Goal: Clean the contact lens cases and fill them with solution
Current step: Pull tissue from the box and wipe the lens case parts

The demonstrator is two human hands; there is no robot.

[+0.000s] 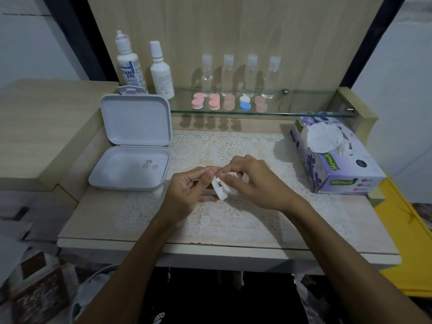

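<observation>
Above lace mat (233,146), both hands' fingers (230,177) pinch white case (219,191).

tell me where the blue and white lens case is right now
In the head view, the blue and white round lens case sits on the glass shelf at the back, right of centre, between pink lens cases on either side.
</observation>
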